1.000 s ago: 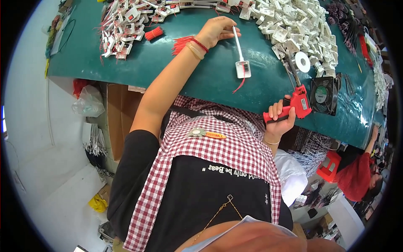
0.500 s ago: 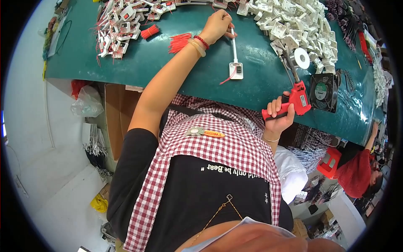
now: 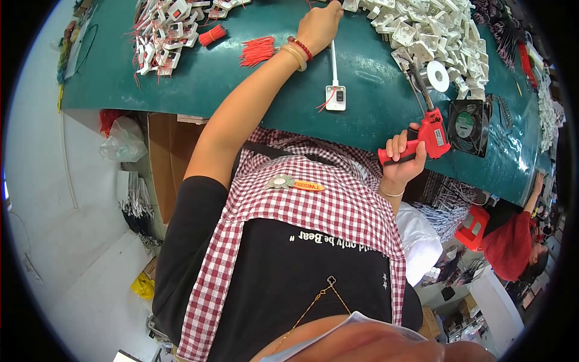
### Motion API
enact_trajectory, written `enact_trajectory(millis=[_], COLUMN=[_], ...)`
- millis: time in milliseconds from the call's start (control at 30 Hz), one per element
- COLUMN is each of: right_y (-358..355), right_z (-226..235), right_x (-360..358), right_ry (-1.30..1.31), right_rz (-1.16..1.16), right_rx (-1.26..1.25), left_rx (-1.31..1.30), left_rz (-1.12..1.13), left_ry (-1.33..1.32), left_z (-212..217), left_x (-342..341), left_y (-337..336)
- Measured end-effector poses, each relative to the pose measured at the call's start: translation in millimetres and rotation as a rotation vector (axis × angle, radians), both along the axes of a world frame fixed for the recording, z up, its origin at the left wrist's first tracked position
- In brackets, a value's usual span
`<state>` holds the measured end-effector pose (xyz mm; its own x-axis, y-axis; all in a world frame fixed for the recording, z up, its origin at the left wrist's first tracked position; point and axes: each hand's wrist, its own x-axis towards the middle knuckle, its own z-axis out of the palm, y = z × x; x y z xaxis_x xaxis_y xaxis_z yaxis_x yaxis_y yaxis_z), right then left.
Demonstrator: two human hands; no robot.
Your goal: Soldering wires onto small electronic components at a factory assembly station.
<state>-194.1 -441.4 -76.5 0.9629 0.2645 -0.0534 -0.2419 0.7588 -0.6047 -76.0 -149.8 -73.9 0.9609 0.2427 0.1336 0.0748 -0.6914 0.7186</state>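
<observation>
My right hand [image 3: 405, 161] is closed around the handle of a red soldering gun [image 3: 432, 136], its metal barrel pointing up toward the far side of the bench. My left hand [image 3: 318, 27] reaches away over the green bench [image 3: 241, 96], back of the hand up. Its fingertips run to the top edge of the view, so I cannot see whether they hold anything. Just below it, a white cable leads to a small white switch housing [image 3: 336, 98] with a black switch and a red wire. A bundle of short red wires [image 3: 258, 50] lies left of that wrist.
White housings with red wires [image 3: 170, 45] are heaped at the far left, beside a second red wire bundle [image 3: 211, 35]. A pile of white plastic parts [image 3: 431, 30] fills the far right. Near the soldering gun are a solder spool [image 3: 436, 76] and a black fan [image 3: 468, 128]. Another person [image 3: 512, 247] sits right.
My left hand has moved farther away, up to the top edge of the view. The switch housing stays on the bench, and my right hand keeps hold of the soldering gun.
</observation>
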Motion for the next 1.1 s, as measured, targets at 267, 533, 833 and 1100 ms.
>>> enact_trajectory(millis=[267, 533, 833, 1100], right_y=[0.2, -1.3, 0.8, 1.2], right_z=[2.8, 7.0, 55.3, 83.5], right_x=[-5.0, 3.7, -24.1, -42.6], right_ry=[0.011, 0.012, -0.016, 0.049], right_rz=[-0.004, 0.047, 0.003, 0.088], right_rx=[-0.011, -0.05, -0.57, -0.773], left_rx=[0.411, 0.222, -0.55, -0.698], left_rz=[-0.179, -0.698, -0.378, -0.223], left_ry=[-0.213, -0.171, 0.168, 0.117], left_z=[31.5, 17.6, 12.3, 5.3], left_x=[-54.7, -130.4, -122.0, -123.2], left_y=[13.1, 0.8, -15.0, -13.4])
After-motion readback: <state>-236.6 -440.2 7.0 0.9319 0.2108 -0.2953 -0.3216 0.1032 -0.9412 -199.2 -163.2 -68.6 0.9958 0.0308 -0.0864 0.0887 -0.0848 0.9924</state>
